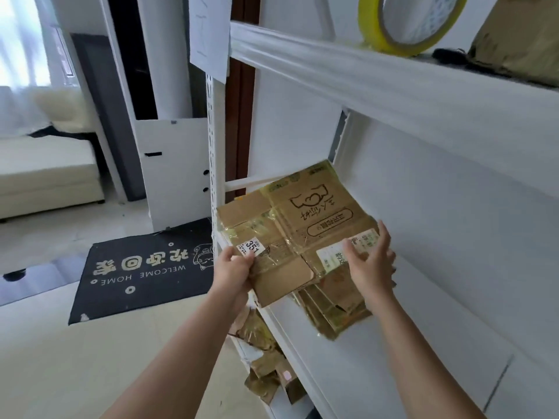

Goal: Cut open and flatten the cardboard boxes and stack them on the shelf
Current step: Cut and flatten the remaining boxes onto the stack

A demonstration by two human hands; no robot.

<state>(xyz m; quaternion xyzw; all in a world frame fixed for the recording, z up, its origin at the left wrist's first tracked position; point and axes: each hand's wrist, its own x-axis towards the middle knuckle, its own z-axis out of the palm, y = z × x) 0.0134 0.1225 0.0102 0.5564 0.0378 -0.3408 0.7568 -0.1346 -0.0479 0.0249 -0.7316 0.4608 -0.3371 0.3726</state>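
Flattened brown taped cardboard box, frame centre, atop flat cardboard stack on white metal shelf. Left hand pinches near corner; right hand fingers spread flat, pressing. Best: square edges, slide inward.

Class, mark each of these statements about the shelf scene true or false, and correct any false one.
1. The left hand grips the near corner of the flattened box. True.
2. The flattened box lies on the floor. False: it lies on a stack of flattened cardboard on the shelf.
3. A yellow tape roll stands on the upper shelf. True.
4. The right hand holds a knife. False: it rests open on the box.
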